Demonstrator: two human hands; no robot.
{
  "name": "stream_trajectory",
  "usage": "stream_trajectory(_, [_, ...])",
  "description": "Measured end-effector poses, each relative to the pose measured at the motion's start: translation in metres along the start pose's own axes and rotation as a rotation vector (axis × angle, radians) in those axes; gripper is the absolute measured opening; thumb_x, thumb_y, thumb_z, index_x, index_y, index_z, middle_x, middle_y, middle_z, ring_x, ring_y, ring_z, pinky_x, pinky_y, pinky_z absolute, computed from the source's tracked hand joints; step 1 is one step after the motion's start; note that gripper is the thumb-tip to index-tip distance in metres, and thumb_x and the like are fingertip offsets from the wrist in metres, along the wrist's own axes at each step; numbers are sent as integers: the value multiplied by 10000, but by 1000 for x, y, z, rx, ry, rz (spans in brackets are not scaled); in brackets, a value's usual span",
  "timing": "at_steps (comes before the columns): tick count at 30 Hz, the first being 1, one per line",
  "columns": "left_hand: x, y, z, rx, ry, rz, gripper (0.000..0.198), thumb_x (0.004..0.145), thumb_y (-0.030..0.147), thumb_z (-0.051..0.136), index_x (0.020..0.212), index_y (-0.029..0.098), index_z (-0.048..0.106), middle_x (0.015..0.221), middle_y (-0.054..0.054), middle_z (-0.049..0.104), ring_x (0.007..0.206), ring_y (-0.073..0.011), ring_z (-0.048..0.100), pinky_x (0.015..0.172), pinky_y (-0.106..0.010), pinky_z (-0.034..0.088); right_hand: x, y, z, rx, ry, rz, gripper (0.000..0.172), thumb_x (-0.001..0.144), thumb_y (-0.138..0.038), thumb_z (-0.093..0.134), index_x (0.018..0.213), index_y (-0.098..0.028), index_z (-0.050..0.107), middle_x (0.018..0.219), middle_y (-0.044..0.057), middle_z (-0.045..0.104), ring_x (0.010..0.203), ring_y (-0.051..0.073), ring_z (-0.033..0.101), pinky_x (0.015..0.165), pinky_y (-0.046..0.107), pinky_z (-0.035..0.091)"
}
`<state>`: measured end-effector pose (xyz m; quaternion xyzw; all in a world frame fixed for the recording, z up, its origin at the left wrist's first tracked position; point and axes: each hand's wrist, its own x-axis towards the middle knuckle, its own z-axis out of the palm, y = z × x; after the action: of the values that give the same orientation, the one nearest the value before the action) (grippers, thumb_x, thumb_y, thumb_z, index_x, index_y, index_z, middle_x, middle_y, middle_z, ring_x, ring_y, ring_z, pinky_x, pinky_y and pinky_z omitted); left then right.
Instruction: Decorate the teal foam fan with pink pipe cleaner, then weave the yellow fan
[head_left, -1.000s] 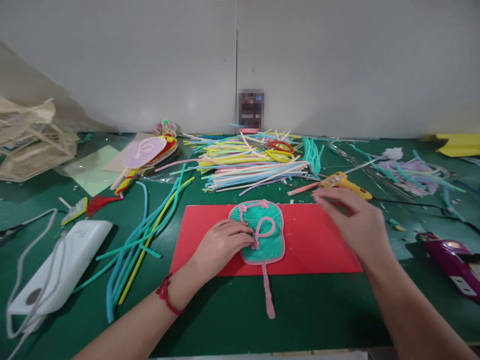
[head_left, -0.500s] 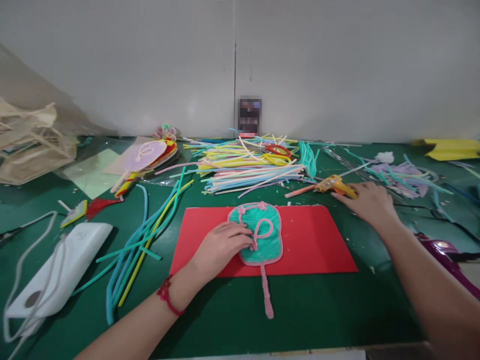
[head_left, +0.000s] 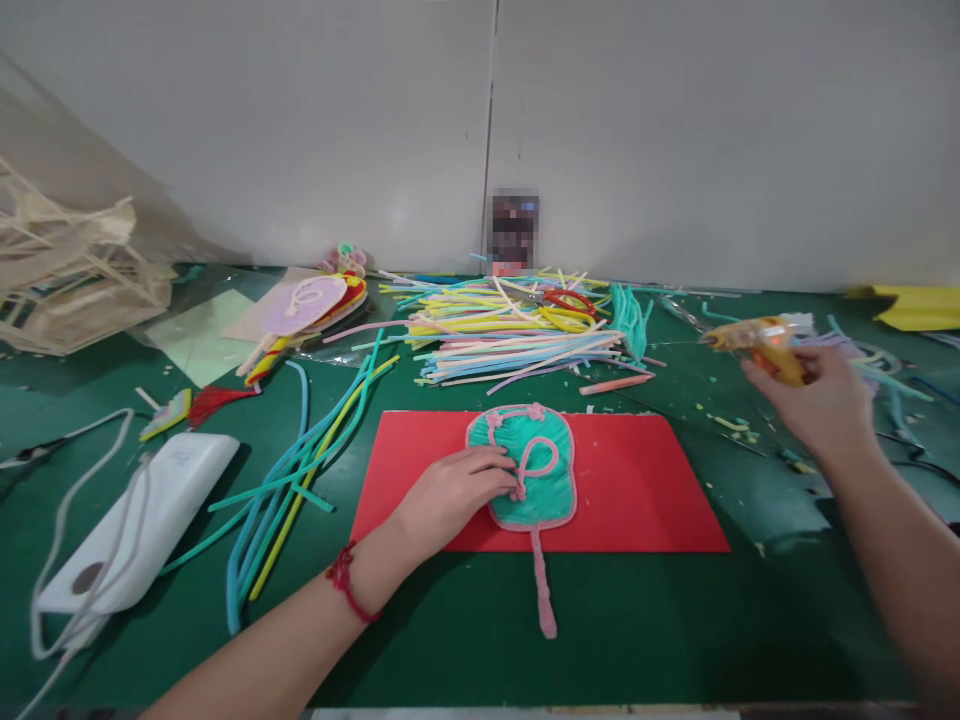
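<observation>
Head view: the left hand (head_left: 450, 495) lies flat and spread on the red sheet (head_left: 645, 490). It grips nothing. Its fingertips (head_left: 504, 478) press on the teal fan (head_left: 551, 490) at the sheet's middle, next to the pink loop (head_left: 534, 458), which seems to pin the fan flat and steady. The sheet under the fan looks like a work mat that spares the green table (head_left: 660, 620). The right hand (head_left: 821, 405) is up off the table, beyond the sheet's far right corner. It is closed around the yellow glue gun (head_left: 757, 340), with the nozzle pointing left. Behind the sheet lies a heap of coloured pipe cleaners (head_left: 510, 330). Left of the sheet rests a white power bank (head_left: 142, 520).
</observation>
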<state>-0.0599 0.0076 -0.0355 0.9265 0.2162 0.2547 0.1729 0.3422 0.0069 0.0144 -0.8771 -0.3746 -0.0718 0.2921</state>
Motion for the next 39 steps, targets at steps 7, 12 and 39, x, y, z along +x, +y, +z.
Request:
stream_trajectory(7, [0, 0, -1, -52, -2, -17, 265, 941, 180, 384, 907, 185, 647, 1024, -43, 651, 1025, -128, 597, 900, -239, 508, -66, -57, -28, -15, -15, -486, 411, 640, -572, 602, 774, -222, 436, 727, 45, 512, 630, 175, 487, 576, 311, 371])
stream_trajectory(12, [-1, 1, -1, -41, 7, -9, 246, 938, 187, 399, 937, 178, 645, 1043, -62, 644, 1027, -139, 598, 880, -249, 517, -135, -100, -20, 185, -226, -469, 390, 711, -604, 512, 768, -230, 416, 639, -9, 470, 524, 148, 446, 504, 277, 372])
stream_trajectory(39, [-1, 5, -5, -17, -51, -48, 240, 945, 178, 381, 980, 185, 619, 1090, -55, 643, 1076, -148, 582, 922, -271, 490, -167, -102, 10, 592, -535, -166, 345, 706, -511, 622, 810, -202, 510, 707, 30, 610, 561, 153, 561, 477, 249, 455])
